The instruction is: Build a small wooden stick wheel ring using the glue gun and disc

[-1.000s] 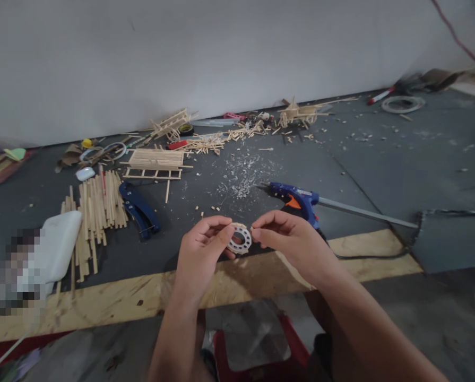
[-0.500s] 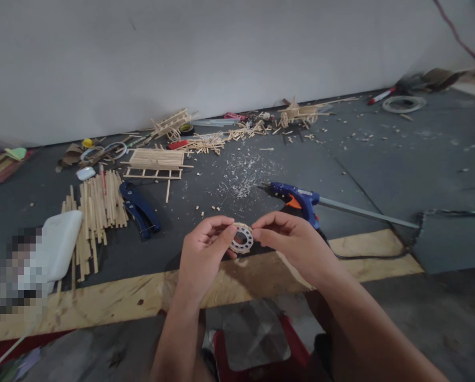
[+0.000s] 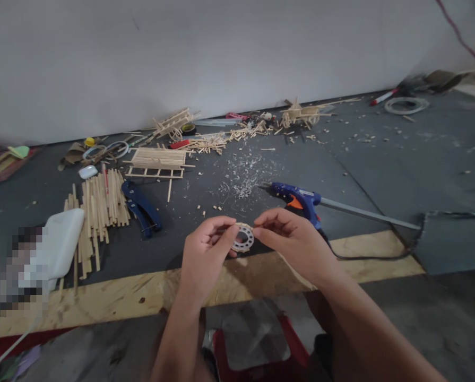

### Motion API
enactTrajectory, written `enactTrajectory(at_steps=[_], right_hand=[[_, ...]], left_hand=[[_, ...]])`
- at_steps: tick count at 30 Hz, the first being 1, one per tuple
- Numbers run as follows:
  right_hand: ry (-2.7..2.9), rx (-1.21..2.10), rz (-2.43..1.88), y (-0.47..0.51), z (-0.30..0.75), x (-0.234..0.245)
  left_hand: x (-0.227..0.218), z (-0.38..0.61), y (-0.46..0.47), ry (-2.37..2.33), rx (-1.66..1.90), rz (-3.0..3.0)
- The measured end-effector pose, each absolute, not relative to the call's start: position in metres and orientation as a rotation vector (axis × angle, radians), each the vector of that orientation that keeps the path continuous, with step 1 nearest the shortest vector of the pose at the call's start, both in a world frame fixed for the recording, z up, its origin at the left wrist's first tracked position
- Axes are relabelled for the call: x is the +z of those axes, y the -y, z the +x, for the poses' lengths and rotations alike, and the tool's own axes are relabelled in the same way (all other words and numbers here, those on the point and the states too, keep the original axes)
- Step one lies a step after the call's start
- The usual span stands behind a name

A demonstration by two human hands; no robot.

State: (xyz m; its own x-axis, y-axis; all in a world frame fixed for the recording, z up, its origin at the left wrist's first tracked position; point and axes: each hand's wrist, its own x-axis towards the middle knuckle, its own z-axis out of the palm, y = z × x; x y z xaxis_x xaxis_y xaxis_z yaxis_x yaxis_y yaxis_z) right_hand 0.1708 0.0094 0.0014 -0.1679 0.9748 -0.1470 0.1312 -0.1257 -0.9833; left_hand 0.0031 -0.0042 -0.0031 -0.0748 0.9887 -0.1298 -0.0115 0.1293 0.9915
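A small white ring (image 3: 248, 246) with a row of holes and pale wooden bits along its rim is held over the table's front edge. My left hand (image 3: 208, 249) pinches its left side between thumb and fingers. At the ring's upper right edge, the thumb and fingertips of my right hand (image 3: 291, 236) are closed together and touch the rim; any tiny piece between them is hidden. Just beyond my right hand lies a blue glue gun (image 3: 299, 195) with an orange trigger and a long glue stick in its back.
Left of my hands lie blue cutters (image 3: 141, 208), a pile of wooden sticks (image 3: 102, 204) and a white case (image 3: 64, 236). Behind are a stick-built frame (image 3: 157, 159), small wooden cart models (image 3: 301, 114), glue shreds (image 3: 245, 178) and scattered stick pieces. A black cord (image 3: 364, 258) runs along the front right.
The view has shifted very slightly. Both hands stay at the ring, with hardly any movement of the fingers.
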Motion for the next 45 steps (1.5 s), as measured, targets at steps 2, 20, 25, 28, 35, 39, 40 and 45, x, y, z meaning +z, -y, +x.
enactTrajectory(at_steps=[2,20,25,28,35,39,40,45], right_hand=[[1.381,1.377,-1.325,-0.009,0.171,0.002],[1.495,1.373,-1.388,-0.009,0.174,0.011],[1.500,1.363,-1.413,-0.010,0.175,0.014],[1.511,1.350,-1.416,-0.009,0.175,0.013],[1.551,1.318,-1.429,-0.007,0.173,0.013],[1.569,1.264,-1.487,-0.007,0.171,0.014],[1.571,1.255,-1.496,-0.006,0.170,0.014],[1.572,1.245,-1.480,-0.005,0.169,0.011]], left_hand=[[-0.002,0.004,0.004,-1.325,1.166,1.073],[0.001,0.007,0.006,-1.349,1.182,1.105],[-0.001,0.008,0.007,-1.372,1.195,1.165],[-0.002,0.008,0.007,-1.370,1.184,1.175],[-0.002,0.010,0.006,-1.382,1.143,1.225],[-0.003,0.011,0.005,-1.397,1.119,1.302],[-0.003,0.011,0.005,-1.399,1.110,1.313],[-0.003,0.010,0.004,-1.407,1.078,1.357]])
